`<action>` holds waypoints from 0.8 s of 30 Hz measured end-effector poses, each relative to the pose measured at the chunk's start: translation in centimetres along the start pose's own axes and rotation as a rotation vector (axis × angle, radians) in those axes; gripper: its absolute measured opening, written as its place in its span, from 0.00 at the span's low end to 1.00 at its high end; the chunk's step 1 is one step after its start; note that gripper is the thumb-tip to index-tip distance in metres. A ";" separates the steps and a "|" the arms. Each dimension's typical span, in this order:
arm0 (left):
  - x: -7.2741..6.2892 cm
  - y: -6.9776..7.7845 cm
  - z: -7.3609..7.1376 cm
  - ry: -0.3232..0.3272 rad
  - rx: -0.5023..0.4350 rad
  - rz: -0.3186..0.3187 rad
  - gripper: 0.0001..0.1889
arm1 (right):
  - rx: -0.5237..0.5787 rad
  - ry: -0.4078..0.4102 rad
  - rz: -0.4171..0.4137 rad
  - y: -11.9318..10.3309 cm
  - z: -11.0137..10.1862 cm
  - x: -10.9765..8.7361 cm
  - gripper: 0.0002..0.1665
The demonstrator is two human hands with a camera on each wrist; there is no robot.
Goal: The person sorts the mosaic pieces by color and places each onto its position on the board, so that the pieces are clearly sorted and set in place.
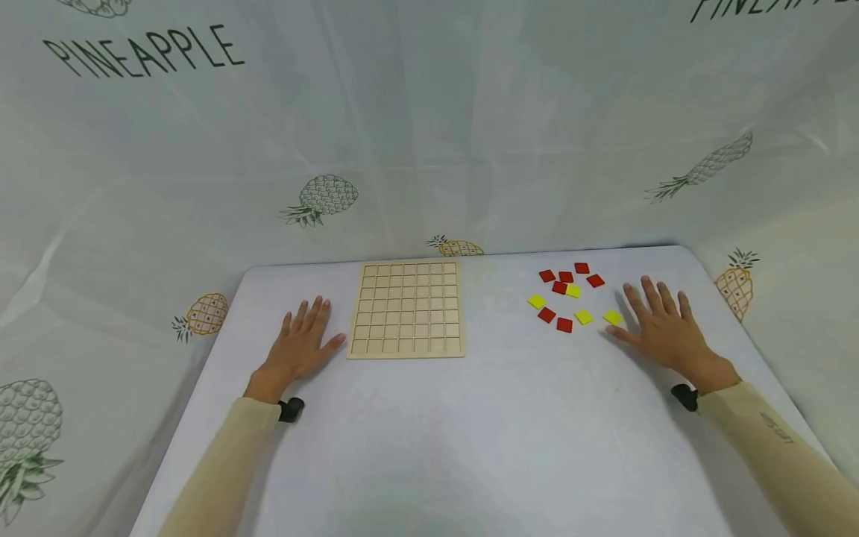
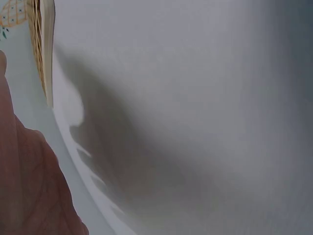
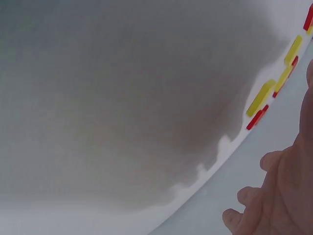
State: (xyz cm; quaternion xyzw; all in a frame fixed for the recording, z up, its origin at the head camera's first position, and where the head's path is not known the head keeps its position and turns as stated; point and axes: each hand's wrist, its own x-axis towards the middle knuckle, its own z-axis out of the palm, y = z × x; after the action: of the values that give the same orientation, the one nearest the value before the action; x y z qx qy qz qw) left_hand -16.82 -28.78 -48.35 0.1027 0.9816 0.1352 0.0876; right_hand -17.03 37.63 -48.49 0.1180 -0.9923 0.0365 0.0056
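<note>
Left hand (image 1: 300, 343), right hand (image 1: 664, 330): spread open, holding nothing. Tiles (image 1: 560, 287) loose beside right hand, none on board (image 1: 406, 309) beside left. Work seems unstarted.

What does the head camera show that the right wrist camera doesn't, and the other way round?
Only the head view shows the pale grid board, the left hand and the PINEAPPLE lettering. Only the right wrist view shows red tiles and yellow tiles nearly edge-on, from low down. Both share red and yellow tiles, the right hand and the white tabletop.
</note>
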 end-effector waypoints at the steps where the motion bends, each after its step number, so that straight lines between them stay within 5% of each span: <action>1: 0.0 0.2 0.0 -0.003 0.006 0.006 0.47 | -0.005 0.002 -0.007 -0.2 0.0 0.0 0.59; 24: 0.3 3.2 1.1 -0.062 0.019 0.063 0.50 | -0.055 -0.026 -0.065 -2.6 0.7 0.1 0.52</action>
State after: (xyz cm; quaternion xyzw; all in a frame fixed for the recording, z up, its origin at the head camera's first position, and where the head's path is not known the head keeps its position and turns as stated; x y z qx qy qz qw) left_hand -16.29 -25.38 -48.55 0.1388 0.9759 0.1253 0.1127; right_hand -16.48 35.01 -48.99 0.1502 -0.9886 0.0074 -0.0029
